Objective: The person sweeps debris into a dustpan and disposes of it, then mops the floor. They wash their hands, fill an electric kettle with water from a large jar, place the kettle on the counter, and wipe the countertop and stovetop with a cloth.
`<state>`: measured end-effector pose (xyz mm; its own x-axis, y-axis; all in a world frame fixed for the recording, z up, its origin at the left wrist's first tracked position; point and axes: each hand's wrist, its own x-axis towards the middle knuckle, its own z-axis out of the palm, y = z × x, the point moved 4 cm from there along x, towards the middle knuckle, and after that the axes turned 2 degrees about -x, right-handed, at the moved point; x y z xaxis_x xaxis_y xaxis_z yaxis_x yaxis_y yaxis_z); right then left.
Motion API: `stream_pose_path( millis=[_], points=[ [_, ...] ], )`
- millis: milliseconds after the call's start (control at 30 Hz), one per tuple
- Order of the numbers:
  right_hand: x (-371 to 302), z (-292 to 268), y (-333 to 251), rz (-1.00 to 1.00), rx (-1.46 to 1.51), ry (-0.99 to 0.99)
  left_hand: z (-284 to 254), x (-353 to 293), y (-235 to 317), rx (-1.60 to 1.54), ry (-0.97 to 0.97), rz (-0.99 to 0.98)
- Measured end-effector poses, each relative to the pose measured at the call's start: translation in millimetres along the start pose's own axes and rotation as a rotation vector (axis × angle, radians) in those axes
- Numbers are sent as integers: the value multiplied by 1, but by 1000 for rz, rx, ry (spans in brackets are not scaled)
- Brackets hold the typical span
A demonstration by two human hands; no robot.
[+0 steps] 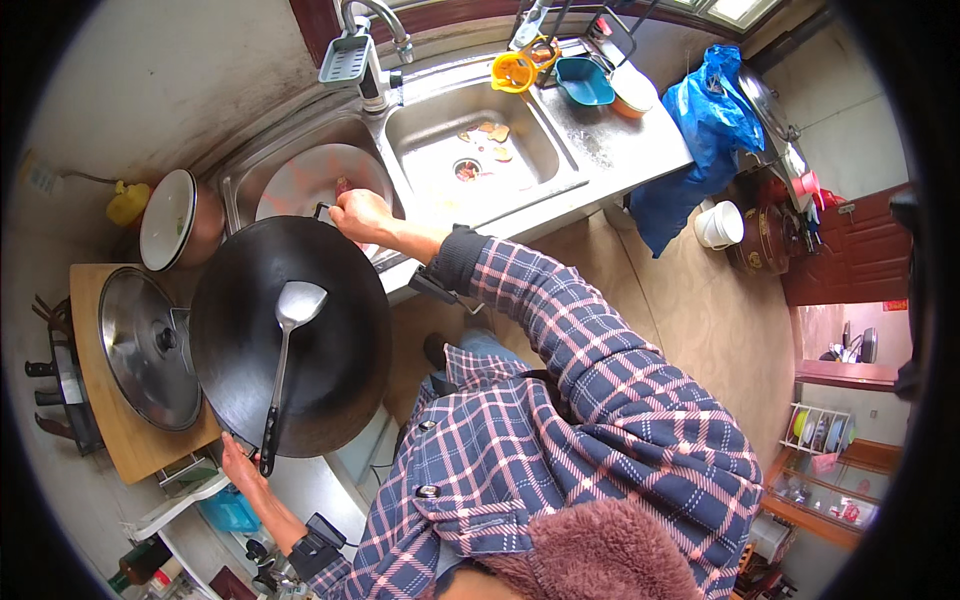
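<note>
Between my two hands is a large black wok (340, 385), its hollow side up. My right hand (362, 218) is closed round the wok's small side handle (322, 212) at the far rim, beside the sink. My left hand (246, 468) grips the near rim at the opposite side, with some fingers hidden beneath it. A metal spatula (284, 352) with a black handle lies loose in the wok, its handle end sticking out past the rim near my left hand. Below the wok's far edge, a wide pale basin (300, 172) sits in the left sink bowl.
Food scraps (490, 135) lie in the right sink bowl (430, 160), under a faucet (375, 80). A glass lid (140, 345) rests on a wooden board (95, 300) left of the wok. An enamel basin (168, 220) leans by the wall. A blue plastic bag (715, 110) hangs at the counter's right end.
</note>
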<state>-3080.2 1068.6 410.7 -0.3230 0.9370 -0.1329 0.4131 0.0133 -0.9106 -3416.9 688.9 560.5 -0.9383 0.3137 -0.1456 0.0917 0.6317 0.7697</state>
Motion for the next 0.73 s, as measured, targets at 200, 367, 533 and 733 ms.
stream_pose_path(
  millis=[200,367,533,733],
  points=[
    [-9,9,3,56,-49,-19,8,20,-16,-37,-72,-5],
    [-14,19,-29,-65,131,-140,-21,33,-21,23,16,-13],
    [9,13,-6,128,188,-22,-29,37,-18,-1,57,-28],
    [59,84,59,619,-454,-207,-18,40,-14,30,51,-72]
  ],
)
